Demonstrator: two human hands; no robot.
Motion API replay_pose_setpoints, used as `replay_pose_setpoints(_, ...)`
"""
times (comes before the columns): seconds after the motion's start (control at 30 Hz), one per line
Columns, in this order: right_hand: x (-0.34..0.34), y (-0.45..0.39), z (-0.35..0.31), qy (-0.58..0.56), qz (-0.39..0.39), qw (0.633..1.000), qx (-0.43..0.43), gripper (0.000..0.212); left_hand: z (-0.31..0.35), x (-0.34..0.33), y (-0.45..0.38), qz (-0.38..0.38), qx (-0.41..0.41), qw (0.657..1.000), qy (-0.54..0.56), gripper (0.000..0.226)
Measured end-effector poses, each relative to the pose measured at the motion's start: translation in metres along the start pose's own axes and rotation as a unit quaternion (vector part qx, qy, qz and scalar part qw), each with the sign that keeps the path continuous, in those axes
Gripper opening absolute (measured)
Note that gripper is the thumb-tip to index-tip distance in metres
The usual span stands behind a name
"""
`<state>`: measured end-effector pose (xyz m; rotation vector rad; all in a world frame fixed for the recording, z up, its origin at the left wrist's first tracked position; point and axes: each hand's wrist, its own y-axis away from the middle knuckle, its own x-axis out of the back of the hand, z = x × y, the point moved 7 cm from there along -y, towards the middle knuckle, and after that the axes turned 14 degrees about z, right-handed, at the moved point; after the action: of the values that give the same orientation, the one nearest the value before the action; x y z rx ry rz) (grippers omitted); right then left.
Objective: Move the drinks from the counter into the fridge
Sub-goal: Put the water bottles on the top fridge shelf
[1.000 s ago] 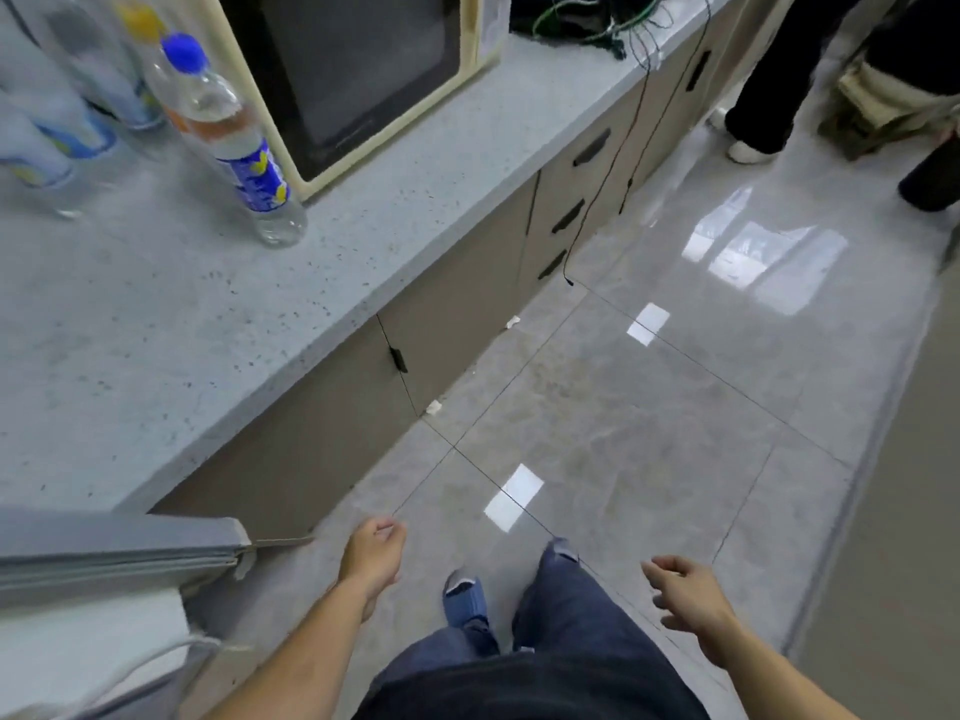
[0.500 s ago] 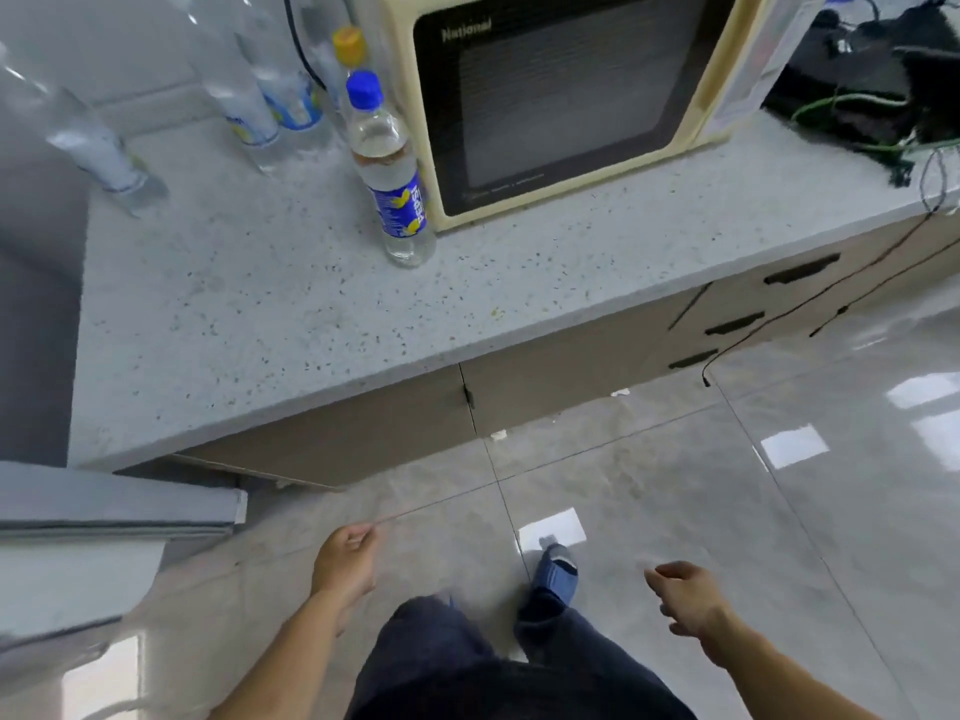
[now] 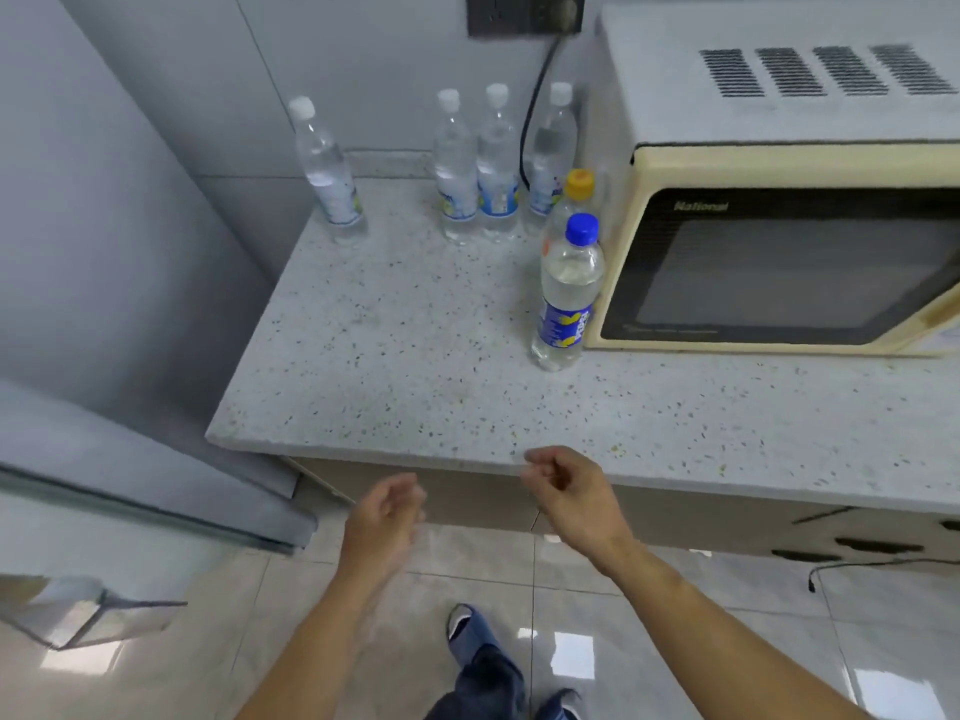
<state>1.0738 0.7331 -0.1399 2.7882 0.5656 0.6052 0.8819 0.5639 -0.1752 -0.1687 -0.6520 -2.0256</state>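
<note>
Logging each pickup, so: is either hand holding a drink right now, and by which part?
Nothing is held. The left hand and right hand hang empty at the counter edge, fingers loosely curled.

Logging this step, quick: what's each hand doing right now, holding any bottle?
Left hand: open, fingers loosely curled, holding nothing, below the counter edge.
Right hand: open, fingers loosely curled, holding nothing, at the counter edge.

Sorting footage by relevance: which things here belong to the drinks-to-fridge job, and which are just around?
Job:
blue-capped bottle
yellow-capped bottle
four white-capped bottles
counter
fridge door
both hands, empty: left hand, right hand

Around:
microwave
wall socket
black cable
</note>
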Motion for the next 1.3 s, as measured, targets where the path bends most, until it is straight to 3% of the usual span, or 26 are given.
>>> replay_pose_setpoints(0.2,-0.042,-0.071,-0.125,-0.03,-0.008,0.994,0.105,0.015,0.115,-0.013,-0.055,0.046,-0.065,0.988,0.134,0.012)
replay_pose_setpoints(0.33,-0.059,-0.119,-0.206,-0.06,0.015,0.986,0.152,0.01,0.175,-0.006,-0.088,0.12,-0.083,0.971,0.19,0.014)
replay_pose_setpoints(0.57,-0.072,-0.207,-0.311,-0.046,0.067,0.979,0.188,0.026,0.272,-0.002,-0.166,0.241,-0.084,0.943,0.212,0.019)
replay_pose_setpoints(0.77,-0.076,-0.27,-0.37,0.108,0.075,0.96,0.246,0.052,0.347,0.005,-0.236,0.285,-0.155,0.946,0.025,0.05)
replay_pose_setpoints(0.97,-0.096,-0.317,-0.394,0.306,0.012,0.917,0.257,0.058,0.407,0.008,-0.291,0.294,-0.266,0.897,-0.194,0.066)
replay_pose_setpoints(1.17,-0.112,-0.341,-0.388,0.438,-0.022,0.847,0.3,0.038,0.412,-0.007,-0.332,0.246,-0.269,0.858,-0.361,0.059)
replay_pose_setpoints(1.3,-0.112,-0.343,-0.377,0.436,-0.011,0.846,0.307,0.035,0.402,-0.008,-0.334,0.236,-0.249,0.873,-0.347,0.048)
